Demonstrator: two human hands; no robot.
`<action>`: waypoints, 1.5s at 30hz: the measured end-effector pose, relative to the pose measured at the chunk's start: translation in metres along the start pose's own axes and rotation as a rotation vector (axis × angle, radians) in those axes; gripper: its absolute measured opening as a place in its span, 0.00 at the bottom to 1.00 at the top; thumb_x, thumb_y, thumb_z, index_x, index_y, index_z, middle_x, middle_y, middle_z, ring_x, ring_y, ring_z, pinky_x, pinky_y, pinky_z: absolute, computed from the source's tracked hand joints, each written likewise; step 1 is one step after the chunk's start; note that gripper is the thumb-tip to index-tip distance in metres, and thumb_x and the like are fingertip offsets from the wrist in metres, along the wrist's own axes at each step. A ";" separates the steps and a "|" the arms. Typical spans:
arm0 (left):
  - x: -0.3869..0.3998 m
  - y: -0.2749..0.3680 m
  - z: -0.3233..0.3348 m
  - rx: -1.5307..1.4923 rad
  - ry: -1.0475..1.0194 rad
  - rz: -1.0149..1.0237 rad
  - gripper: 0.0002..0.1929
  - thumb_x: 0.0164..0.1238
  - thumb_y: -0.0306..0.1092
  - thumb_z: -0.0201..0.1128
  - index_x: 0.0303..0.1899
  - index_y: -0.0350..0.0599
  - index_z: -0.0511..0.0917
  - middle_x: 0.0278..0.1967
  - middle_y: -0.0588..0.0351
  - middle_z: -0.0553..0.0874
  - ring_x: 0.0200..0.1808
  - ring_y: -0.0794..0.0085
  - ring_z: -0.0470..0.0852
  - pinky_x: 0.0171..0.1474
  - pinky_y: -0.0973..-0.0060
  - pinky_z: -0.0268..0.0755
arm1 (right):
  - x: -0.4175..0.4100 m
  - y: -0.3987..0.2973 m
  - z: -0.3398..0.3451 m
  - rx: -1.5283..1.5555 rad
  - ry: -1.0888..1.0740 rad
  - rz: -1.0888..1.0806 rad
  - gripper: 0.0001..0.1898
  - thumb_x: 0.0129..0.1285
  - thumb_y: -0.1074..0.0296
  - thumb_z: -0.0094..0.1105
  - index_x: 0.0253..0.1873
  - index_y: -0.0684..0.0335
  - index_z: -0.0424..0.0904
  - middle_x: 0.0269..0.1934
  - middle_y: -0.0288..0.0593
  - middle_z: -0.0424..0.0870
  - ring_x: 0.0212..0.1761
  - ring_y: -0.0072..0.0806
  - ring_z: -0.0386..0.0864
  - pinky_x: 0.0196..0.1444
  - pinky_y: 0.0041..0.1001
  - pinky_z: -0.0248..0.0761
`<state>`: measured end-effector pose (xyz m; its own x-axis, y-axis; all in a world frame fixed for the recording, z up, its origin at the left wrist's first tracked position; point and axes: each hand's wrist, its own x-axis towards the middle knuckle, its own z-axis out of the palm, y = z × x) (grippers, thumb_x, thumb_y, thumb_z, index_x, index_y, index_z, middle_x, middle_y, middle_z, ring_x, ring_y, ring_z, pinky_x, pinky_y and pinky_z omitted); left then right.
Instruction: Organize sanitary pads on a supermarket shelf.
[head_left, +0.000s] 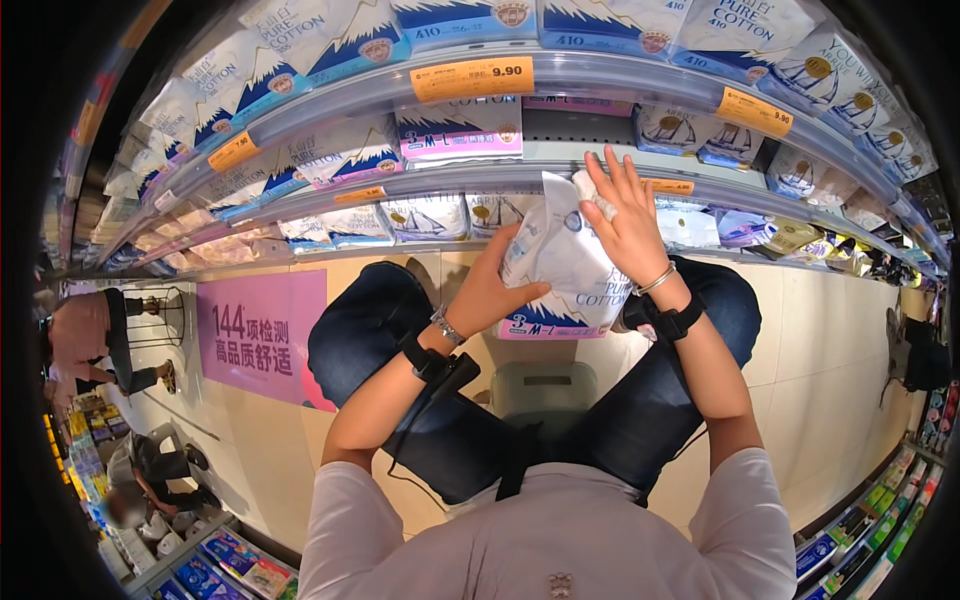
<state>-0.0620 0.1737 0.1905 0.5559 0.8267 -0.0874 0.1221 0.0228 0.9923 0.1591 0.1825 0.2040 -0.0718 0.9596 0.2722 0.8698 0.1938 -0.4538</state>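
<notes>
My left hand (491, 292) grips the left side of a soft white pack of sanitary pants (566, 255), its thumb lying across the front. The pack has a blue mountain print and a pink lower band, and I hold it upright between my knees and the shelf. My right hand (630, 217) has its fingers spread over the pack's upper right part. A crumpled white cloth (591, 193) is held between that thumb and the fingers. The palm hides part of the pack's front.
Similar packs (461, 127) line the middle shelf beside a gap (577, 129). Orange price tags (472, 77) hang on the shelf edges. A pale plastic stool (544, 390) stands below me. Two people (79, 330) are at the left, near a pink floor sign (262, 337).
</notes>
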 end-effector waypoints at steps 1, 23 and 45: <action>-0.001 -0.001 -0.001 0.005 0.006 -0.041 0.39 0.48 0.30 0.71 0.61 0.39 0.57 0.54 0.51 0.69 0.56 0.70 0.69 0.57 0.73 0.65 | -0.002 0.003 0.001 -0.012 -0.017 -0.012 0.27 0.67 0.49 0.43 0.68 0.45 0.56 0.69 0.48 0.52 0.70 0.49 0.48 0.67 0.53 0.39; -0.005 -0.020 0.002 0.005 0.067 -0.021 0.40 0.49 0.35 0.71 0.63 0.37 0.57 0.56 0.50 0.70 0.57 0.71 0.69 0.59 0.73 0.62 | -0.010 -0.044 0.001 -0.009 -0.123 -0.242 0.32 0.58 0.57 0.57 0.67 0.47 0.58 0.69 0.48 0.52 0.70 0.51 0.49 0.66 0.51 0.45; -0.009 -0.006 -0.020 -0.748 -0.008 -0.132 0.38 0.60 0.36 0.61 0.68 0.44 0.49 0.63 0.55 0.63 0.61 0.71 0.64 0.62 0.72 0.56 | -0.050 0.001 0.048 2.288 -0.542 0.745 0.21 0.71 0.57 0.35 0.62 0.60 0.62 0.54 0.42 0.73 0.53 0.28 0.73 0.54 0.27 0.68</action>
<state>-0.0842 0.1774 0.1870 0.5814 0.7868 -0.2071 -0.4006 0.4984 0.7689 0.1395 0.1449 0.1492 -0.5162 0.8173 -0.2560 -0.7900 -0.5698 -0.2263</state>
